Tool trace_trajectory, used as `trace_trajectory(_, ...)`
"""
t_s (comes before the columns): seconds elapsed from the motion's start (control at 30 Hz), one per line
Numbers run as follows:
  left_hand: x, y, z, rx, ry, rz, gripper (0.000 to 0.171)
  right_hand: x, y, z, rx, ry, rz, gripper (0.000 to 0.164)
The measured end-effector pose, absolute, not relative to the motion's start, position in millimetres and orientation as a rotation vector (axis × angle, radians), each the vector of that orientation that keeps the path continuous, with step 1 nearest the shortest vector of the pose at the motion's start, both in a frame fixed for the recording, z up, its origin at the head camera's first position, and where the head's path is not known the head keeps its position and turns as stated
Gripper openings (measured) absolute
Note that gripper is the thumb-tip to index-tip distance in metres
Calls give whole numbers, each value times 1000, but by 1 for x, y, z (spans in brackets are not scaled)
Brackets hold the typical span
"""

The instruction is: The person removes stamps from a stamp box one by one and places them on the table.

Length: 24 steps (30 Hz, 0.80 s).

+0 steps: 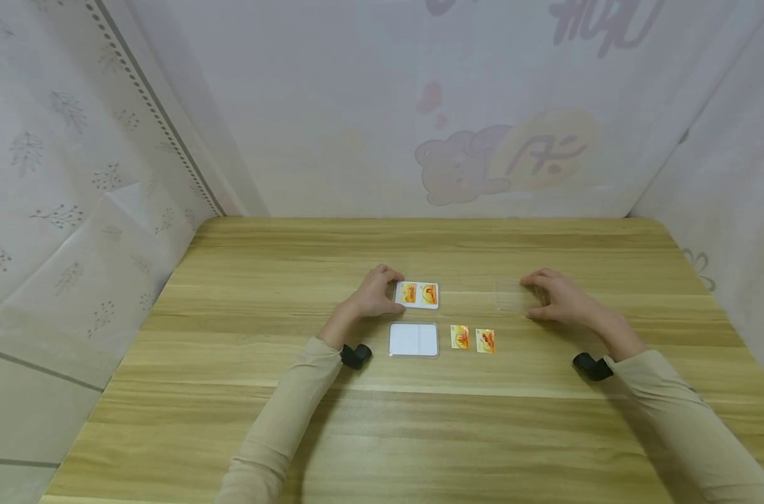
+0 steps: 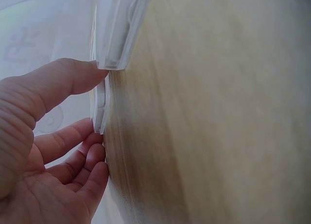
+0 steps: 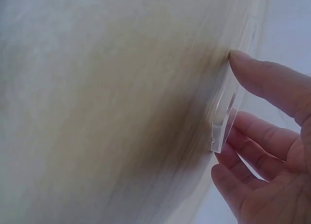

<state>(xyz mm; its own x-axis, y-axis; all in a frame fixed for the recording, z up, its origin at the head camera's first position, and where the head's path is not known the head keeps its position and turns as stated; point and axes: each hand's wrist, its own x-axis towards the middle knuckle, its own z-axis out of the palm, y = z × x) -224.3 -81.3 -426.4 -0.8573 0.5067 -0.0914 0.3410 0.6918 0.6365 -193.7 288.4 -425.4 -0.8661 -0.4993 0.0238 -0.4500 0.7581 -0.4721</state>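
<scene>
The left hand (image 1: pixel 375 292) pinches a case (image 1: pixel 419 295) and, at its three o'clock, the right hand (image 1: pixel 561 297) pinches a clear lid (image 1: pixel 510 295).

Pale bear-print sheeting (image 1: pixel 460 168), top center, and white sprig-print sheeting (image 1: pixel 41 133), upper left, screen a booth-like space's yellowish wood-grain desk (image 1: pixel 186 364).

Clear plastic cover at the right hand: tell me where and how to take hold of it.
Pinch the clear plastic cover across its near and far edges, coming in from the person's right. Its thin, flat shape, low against the table, probably makes those edges the surest hold; the right hand spans them.
</scene>
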Motion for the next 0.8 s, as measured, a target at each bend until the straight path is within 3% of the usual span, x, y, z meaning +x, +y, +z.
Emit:
trace_trajectory(0.3,-226,-83,-428,675,2640,919,56,-194,283,-427,-783,2881,-739,57)
trace_trajectory(0.57,-236,-85,-445,736,2641,966,56,-196,265,-427,-960,2960,-843,43)
trace_trajectory(0.8,-226,-82,-430,688,2635,946,55,-199,246,-422,-924,2914,-924,40)
